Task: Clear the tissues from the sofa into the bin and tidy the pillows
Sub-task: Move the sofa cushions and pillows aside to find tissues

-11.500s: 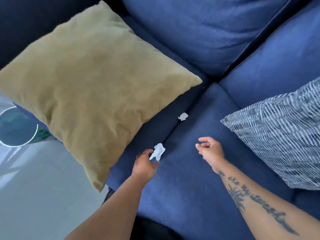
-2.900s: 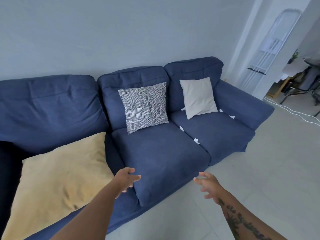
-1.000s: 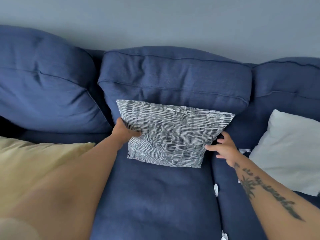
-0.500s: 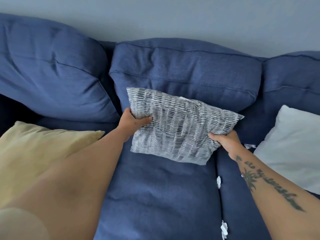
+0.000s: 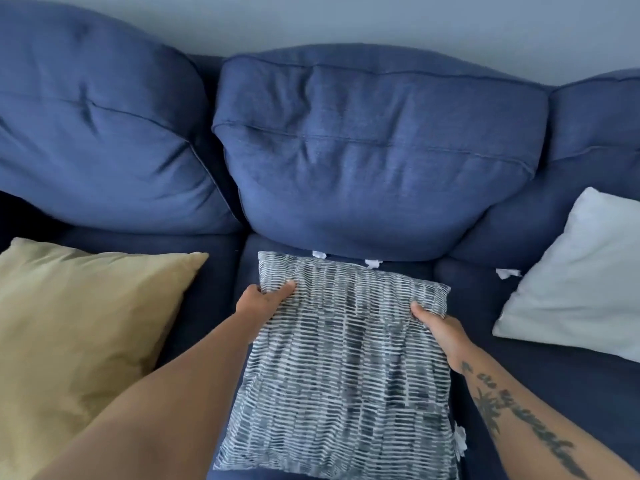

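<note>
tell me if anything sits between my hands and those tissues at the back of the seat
Yes: the striped pillow, gripped by the left hand and right hand, lies flat on the seat in front of the two tissues at the back crease. A third tissue further right is unblocked.

Both forearms are bare, no sleeves in sight. The right forearm carries a dark tattoo: a line of script running along it beside a leafy, palm-like figure. The left forearm is unmarked.

My left hand reaches toward twelve o'clock, thumb on top, fingers clamped; my right hand, forearm tattooed, grips likewise.
</note>
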